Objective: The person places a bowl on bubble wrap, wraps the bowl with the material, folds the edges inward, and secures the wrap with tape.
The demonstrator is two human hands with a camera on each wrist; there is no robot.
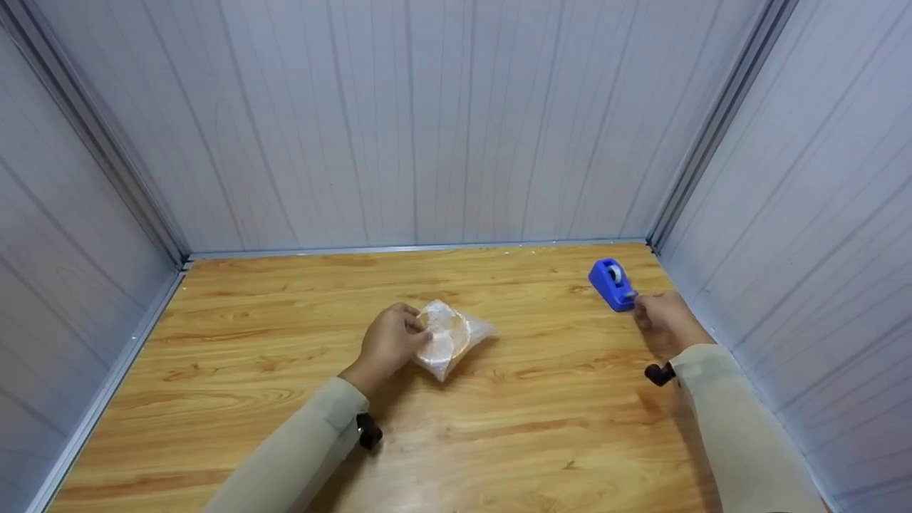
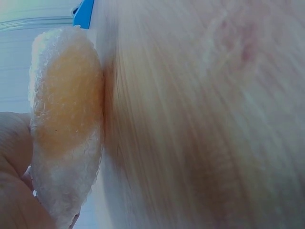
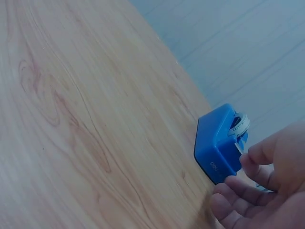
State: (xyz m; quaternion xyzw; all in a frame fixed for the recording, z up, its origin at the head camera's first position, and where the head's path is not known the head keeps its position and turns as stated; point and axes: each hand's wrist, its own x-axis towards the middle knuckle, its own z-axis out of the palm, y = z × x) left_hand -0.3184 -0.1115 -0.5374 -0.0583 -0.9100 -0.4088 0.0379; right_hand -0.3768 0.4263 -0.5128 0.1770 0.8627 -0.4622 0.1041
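My left hand (image 1: 390, 336) grips the left edge of a bubble-wrapped bundle (image 1: 450, 349), with the thumb on top. Something round and orange-tinted shows through the clear wrap; its kind is hidden. In the left wrist view the bundle (image 2: 69, 105) stands between the fingers and the wooden surface. Over at the right, my right hand (image 1: 666, 315) is at the front end of a blue tape dispenser (image 1: 610, 286). Seen from the right wrist, thumb and forefinger pinch the tape end at the cutter of the dispenser (image 3: 217, 145), while the other fingers curl below.
A wood-grain tabletop (image 1: 299, 442) lies under everything. Pale panel walls (image 1: 427, 128) close it in at the back and both sides. The right wall (image 1: 805, 271) runs close beside my right forearm.
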